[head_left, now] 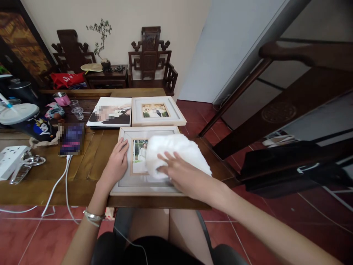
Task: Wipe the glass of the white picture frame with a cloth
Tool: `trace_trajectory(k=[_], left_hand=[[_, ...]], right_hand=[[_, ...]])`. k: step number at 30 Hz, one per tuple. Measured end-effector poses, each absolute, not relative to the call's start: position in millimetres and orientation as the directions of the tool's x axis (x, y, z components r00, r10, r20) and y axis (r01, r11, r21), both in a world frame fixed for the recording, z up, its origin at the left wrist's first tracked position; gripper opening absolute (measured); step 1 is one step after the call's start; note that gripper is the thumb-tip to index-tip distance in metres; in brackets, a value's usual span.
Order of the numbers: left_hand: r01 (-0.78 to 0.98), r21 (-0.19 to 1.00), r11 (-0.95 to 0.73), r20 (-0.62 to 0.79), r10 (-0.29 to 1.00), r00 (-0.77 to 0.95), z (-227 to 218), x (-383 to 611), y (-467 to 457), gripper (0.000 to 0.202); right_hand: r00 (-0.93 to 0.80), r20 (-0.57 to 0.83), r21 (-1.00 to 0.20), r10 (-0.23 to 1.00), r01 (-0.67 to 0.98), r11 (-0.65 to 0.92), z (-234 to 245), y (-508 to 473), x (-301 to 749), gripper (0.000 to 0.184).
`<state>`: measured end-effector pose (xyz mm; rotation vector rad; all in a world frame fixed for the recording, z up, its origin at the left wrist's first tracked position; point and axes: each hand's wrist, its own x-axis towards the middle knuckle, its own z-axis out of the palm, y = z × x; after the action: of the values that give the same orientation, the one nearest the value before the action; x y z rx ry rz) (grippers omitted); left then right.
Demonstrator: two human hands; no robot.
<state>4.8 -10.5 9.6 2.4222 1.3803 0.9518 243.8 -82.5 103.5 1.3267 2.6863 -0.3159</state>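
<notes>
A pale-framed photo (124, 184) lies flat at the near edge of the wooden table (93, 154). My left hand (117, 162) rests flat on the frame's left side, fingers stretched out. My right hand (180, 173) presses a white cloth (176, 151) down on the glass over the picture, fingers spread on the cloth. The cloth hides most of the right half of the frame.
Behind it lie a second framed photo (157, 110) and a canvas print (110, 112). A phone (71, 139) with a white cable, a power strip (11, 158), plastic cups (77, 110) and clutter fill the table's left. Dark wooden furniture (289, 110) stands to the right.
</notes>
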Motion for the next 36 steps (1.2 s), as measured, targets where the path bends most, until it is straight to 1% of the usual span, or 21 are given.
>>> trace_trajectory(k=[2, 4, 7, 9, 11, 14, 16, 19, 22, 26, 28, 30, 33, 36], left_hand=[[0.696, 0.459, -0.552, 0.442, 0.822, 0.360, 9.4, 5.1, -10.7, 0.043], [0.692, 0.462, -0.555, 0.442, 0.821, 0.363, 9.2, 5.1, -10.6, 0.043], [0.686, 0.462, -0.562, 0.440, 0.817, 0.373, 8.6, 4.4, -9.9, 0.044], [0.685, 0.461, -0.564, 0.440, 0.816, 0.375, 8.1, 4.0, -9.1, 0.044], [0.688, 0.461, -0.561, 0.437, 0.818, 0.374, 7.9, 3.7, -8.6, 0.043], [0.688, 0.473, -0.550, 0.424, 0.827, 0.370, 8.4, 3.6, -8.2, 0.042], [0.684, 0.487, -0.544, 0.417, 0.832, 0.366, 8.8, 3.4, -8.1, 0.042], [0.677, 0.501, -0.540, 0.416, 0.836, 0.359, 9.4, 3.0, -7.9, 0.042], [0.672, 0.503, -0.543, 0.420, 0.833, 0.359, 10.0, 3.0, -8.1, 0.042], [0.676, 0.496, -0.544, 0.414, 0.833, 0.366, 11.1, 3.5, -9.5, 0.043], [0.677, 0.490, -0.549, 0.418, 0.830, 0.370, 11.3, 3.7, -10.3, 0.044], [0.675, 0.490, -0.552, 0.428, 0.827, 0.365, 10.9, 4.1, -10.9, 0.044], [0.672, 0.496, -0.550, 0.435, 0.827, 0.355, 9.8, 4.8, -11.0, 0.044], [0.678, 0.490, -0.548, 0.435, 0.828, 0.355, 8.9, 5.2, -10.5, 0.044]], right_hand=[[-0.649, -0.272, -0.227, 0.710, 0.761, 0.608, 117.8, -102.8, 243.6, 0.054], [-0.681, -0.291, -0.297, 0.672, 0.732, 0.613, 124.7, -115.3, 241.5, 0.052], [-0.718, -0.221, -0.347, 0.660, 0.690, 0.635, 115.8, -114.7, 235.1, 0.051], [-0.714, -0.143, -0.323, 0.685, 0.688, 0.650, 101.3, -100.9, 230.1, 0.052], [-0.672, -0.071, -0.246, 0.738, 0.728, 0.640, 87.0, -78.0, 225.2, 0.055], [-0.581, 0.013, -0.102, 0.814, 0.809, 0.579, 74.4, -36.6, 216.7, 0.059], [-0.574, 0.025, -0.058, 0.818, 0.816, 0.575, 72.1, -14.0, 209.5, 0.059], [-0.638, -0.047, -0.073, 0.768, 0.769, 0.635, 72.4, -2.5, 198.7, 0.056], [-0.668, -0.116, -0.120, 0.735, 0.744, 0.658, 75.6, -20.1, 195.9, 0.054], [-0.733, -0.187, -0.241, 0.654, 0.680, 0.692, 92.8, -64.4, 209.0, 0.050], [-0.751, -0.238, -0.305, 0.616, 0.660, 0.686, 105.6, -83.9, 218.9, 0.052], [-0.756, -0.262, -0.344, 0.600, 0.654, 0.674, 116.7, -98.0, 229.3, 0.055], [-0.755, -0.261, -0.374, 0.602, 0.654, 0.658, 125.2, -106.9, 245.6, 0.057], [-0.677, -0.234, -0.355, 0.698, 0.728, 0.587, 125.6, -99.5, 260.2, 0.063]])
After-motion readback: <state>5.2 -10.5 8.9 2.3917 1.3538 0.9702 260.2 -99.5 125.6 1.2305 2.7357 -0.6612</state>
